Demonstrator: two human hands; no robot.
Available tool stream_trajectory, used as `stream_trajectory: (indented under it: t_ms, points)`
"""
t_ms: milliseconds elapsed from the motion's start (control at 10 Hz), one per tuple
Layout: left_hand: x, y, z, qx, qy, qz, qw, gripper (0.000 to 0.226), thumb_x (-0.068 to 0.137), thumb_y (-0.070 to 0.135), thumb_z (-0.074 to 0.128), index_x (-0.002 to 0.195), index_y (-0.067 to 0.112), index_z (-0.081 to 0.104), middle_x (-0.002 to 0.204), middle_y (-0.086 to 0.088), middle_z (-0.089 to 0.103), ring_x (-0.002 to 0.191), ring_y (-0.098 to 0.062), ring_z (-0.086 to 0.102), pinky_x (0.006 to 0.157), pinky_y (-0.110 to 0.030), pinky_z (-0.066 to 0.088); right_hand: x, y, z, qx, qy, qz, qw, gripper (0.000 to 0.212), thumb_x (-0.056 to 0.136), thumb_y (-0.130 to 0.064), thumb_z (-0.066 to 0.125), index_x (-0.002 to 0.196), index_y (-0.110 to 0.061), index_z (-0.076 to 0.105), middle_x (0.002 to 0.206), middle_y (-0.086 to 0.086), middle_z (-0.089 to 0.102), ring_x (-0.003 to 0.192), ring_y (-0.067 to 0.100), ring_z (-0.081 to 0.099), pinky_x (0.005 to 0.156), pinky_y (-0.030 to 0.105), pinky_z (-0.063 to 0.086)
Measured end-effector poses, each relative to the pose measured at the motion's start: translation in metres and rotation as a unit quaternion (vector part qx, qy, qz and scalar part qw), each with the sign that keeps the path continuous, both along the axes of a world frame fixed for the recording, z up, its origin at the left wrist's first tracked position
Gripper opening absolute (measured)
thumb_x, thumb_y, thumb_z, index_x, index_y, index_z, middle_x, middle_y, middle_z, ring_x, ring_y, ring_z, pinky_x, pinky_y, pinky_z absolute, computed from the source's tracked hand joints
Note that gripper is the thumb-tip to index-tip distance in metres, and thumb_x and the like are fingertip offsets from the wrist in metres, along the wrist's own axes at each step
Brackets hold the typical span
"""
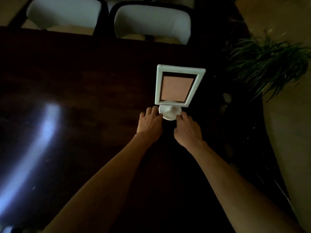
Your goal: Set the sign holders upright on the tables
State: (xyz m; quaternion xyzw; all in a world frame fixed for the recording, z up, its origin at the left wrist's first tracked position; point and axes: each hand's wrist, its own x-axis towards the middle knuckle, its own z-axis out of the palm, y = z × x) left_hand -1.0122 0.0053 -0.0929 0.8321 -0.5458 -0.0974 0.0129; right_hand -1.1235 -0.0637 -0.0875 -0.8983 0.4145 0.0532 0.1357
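A white sign holder (179, 85) with a pinkish card in its frame stands upright on a dark wooden table (84, 84), right of centre. Its round white base (170, 113) rests on the tabletop. My left hand (149, 125) touches the left side of the base with its fingertips. My right hand (187, 130) holds the right side of the base. Both forearms reach in from the bottom edge of the view.
Two light-cushioned chairs (152, 24) with dark frames stand at the table's far edge. A leafy green plant (267, 64) sits beyond the table's right edge, above a pale floor. A bright light reflection (43, 132) streaks across the left of the tabletop.
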Motion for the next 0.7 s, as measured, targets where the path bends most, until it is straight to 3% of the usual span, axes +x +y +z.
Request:
stream_trajectory:
  t_ms: [200,400,500,600,700]
  points:
    - [-0.016,0.046,0.029,0.020,0.006,0.015,1.000,0.043,0.093,0.019,0.044,0.135,0.015,0.041,0.138,-0.010,0.042,0.127,-0.029,0.039,0.102,-0.043,0.037,-0.027,0.037,0.022,0.016,-0.001,0.010,1.000,0.052,0.092,-0.023,0.048,0.140,-0.010,0.033,0.140,0.010,0.045,0.126,0.028,0.044,0.099,0.041,0.044]
    - [-0.028,0.143,0.068,0.026,0.115,0.084,0.989,0.027,0.099,0.024,0.038,0.113,0.011,0.058,0.115,-0.009,0.061,0.104,-0.023,0.059,0.090,-0.040,0.051,-0.067,0.089,0.066,0.057,-0.054,-0.005,0.997,0.030,0.090,-0.028,0.053,0.115,-0.012,0.060,0.111,0.008,0.067,0.104,0.026,0.062,0.085,0.040,0.052]
    - [-0.029,0.187,0.096,0.042,0.180,0.113,0.976,0.029,0.099,0.027,0.038,0.107,0.010,0.061,0.105,-0.007,0.064,0.090,-0.018,0.062,0.075,-0.032,0.053,-0.079,0.118,0.097,0.073,-0.055,-0.011,0.996,0.022,0.089,-0.029,0.055,0.101,-0.014,0.066,0.097,0.005,0.069,0.093,0.024,0.065,0.077,0.036,0.053]
    - [-0.037,0.219,0.128,0.022,0.187,0.095,0.977,0.028,0.099,0.028,0.040,0.097,0.010,0.062,0.097,-0.009,0.067,0.086,-0.020,0.064,0.069,-0.030,0.047,-0.088,0.149,0.120,0.076,-0.038,-0.002,0.996,0.019,0.088,-0.026,0.055,0.095,-0.013,0.066,0.092,0.005,0.069,0.087,0.023,0.065,0.075,0.036,0.054]
    - [-0.049,0.247,0.157,0.005,0.168,0.054,0.984,0.032,0.099,0.026,0.041,0.091,0.005,0.063,0.100,-0.015,0.069,0.092,-0.029,0.066,0.075,-0.037,0.051,-0.096,0.183,0.138,0.071,-0.037,0.006,0.997,0.018,0.087,-0.024,0.053,0.089,-0.013,0.066,0.089,0.006,0.068,0.086,0.024,0.065,0.070,0.032,0.049]
